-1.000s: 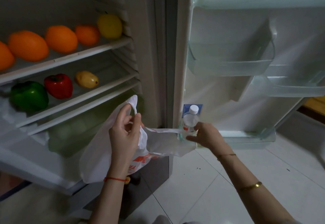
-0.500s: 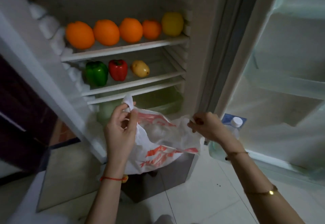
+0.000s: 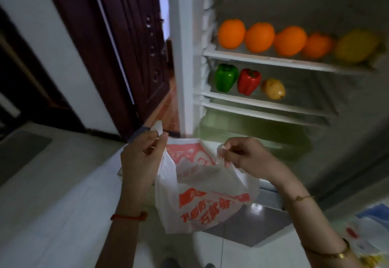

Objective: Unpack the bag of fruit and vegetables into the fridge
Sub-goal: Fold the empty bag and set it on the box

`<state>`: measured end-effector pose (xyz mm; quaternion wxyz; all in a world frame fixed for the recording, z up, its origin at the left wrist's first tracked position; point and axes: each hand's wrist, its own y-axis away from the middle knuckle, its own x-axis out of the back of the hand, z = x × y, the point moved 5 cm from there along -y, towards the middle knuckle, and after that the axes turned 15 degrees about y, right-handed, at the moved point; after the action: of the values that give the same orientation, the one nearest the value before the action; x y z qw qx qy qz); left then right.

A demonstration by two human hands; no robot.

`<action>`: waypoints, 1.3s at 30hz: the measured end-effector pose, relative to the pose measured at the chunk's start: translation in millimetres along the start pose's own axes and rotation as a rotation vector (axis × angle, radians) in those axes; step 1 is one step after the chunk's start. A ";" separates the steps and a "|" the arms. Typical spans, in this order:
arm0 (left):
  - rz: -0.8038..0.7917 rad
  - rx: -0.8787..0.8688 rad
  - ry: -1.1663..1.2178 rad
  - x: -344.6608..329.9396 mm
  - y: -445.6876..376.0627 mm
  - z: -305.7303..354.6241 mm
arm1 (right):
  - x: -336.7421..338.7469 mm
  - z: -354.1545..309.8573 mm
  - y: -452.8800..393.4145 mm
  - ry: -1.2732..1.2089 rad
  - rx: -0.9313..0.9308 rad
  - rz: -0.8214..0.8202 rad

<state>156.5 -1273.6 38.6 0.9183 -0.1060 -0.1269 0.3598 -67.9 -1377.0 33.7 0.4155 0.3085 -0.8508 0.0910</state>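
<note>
Both hands now pinch the bag handles, spreading its mouth; earlier the right hand (image 3: 250, 158) was nearer the door bottle. Left hand (image 3: 140, 158) pinches the other handle. Thin crinkly white plastic bag (image 3: 202, 200) with red-orange print, characters unreadable, hangs below the fridge (image 3: 185, 57) shelves. Above it: round oranges (image 3: 260, 37), glossy green pepper (image 3: 225, 77), red pepper (image 3: 248, 81).

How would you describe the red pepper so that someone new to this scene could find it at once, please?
Look inside the open fridge at the second shelf, below the row of oranges. Three things stand there in a line. The red pepper is the middle one, between a green pepper and a yellowish fruit, the only red thing on the shelves.
</note>
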 end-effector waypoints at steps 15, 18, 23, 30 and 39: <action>0.039 0.142 -0.030 125.4 -101.3 -100.9 | -109.7 -104.5 -179.0 0.067 0.015 -0.149; -0.071 0.139 -0.017 127.7 -127.4 -115.2 | -115.5 -107.5 -214.7 0.207 -0.061 -0.085; -0.199 0.378 0.166 122.1 -168.1 -150.5 | -116.5 -107.8 -258.8 0.315 -0.187 0.000; -0.339 0.480 0.245 83.8 -190.2 -193.7 | -146.1 -76.5 -309.0 0.397 -0.282 -0.052; -0.313 0.732 0.251 5.4 -192.6 -268.5 | -201.4 5.6 -362.7 0.443 -0.455 -0.140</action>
<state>365.5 -1436.0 -159.2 0.9473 0.2049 0.1076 0.2214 239.8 -1576.5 -160.4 0.6542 0.2382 -0.7148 -0.0656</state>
